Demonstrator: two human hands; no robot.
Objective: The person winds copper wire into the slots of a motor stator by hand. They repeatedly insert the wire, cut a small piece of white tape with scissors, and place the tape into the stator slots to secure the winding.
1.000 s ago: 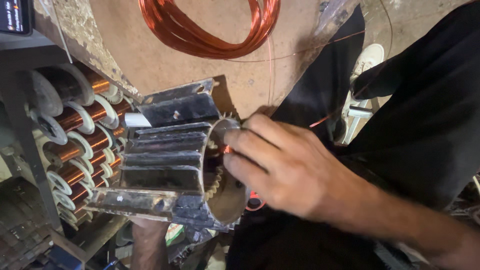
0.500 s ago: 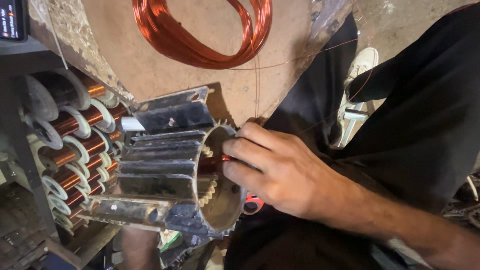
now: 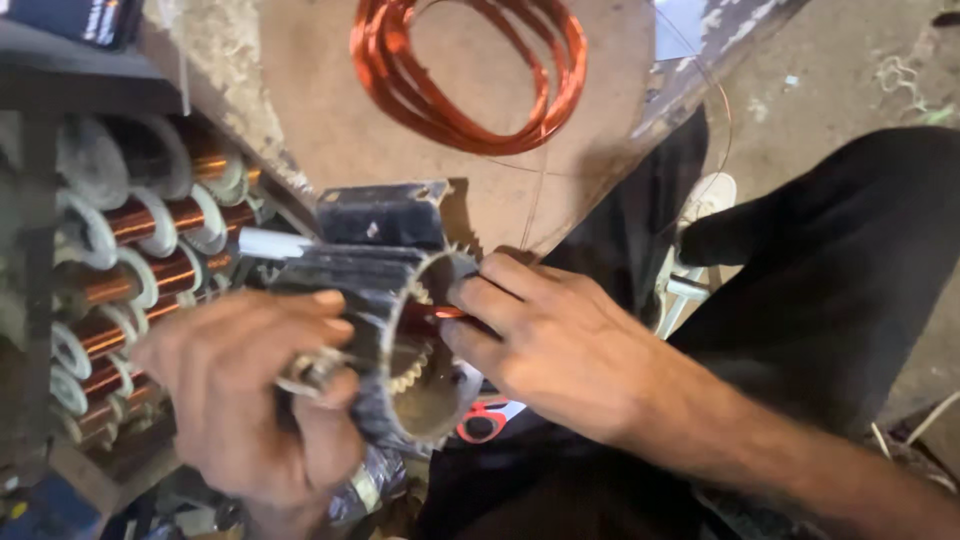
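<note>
Dusty concrete floor (image 3: 840,90), brown board (image 3: 330,120), spool rack (image 3: 110,300) (daylit)

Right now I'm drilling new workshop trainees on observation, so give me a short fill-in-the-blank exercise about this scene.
1. The loose coil of wire lying on the board is ____ in colour.
2. The left hand grips the finned metal motor housing from the ____.
3. The right hand has its fingertips at the housing's round ____.
4. The spools on the rack at the left are wound with ____.

Missing words: copper; outside; opening; wire
</note>
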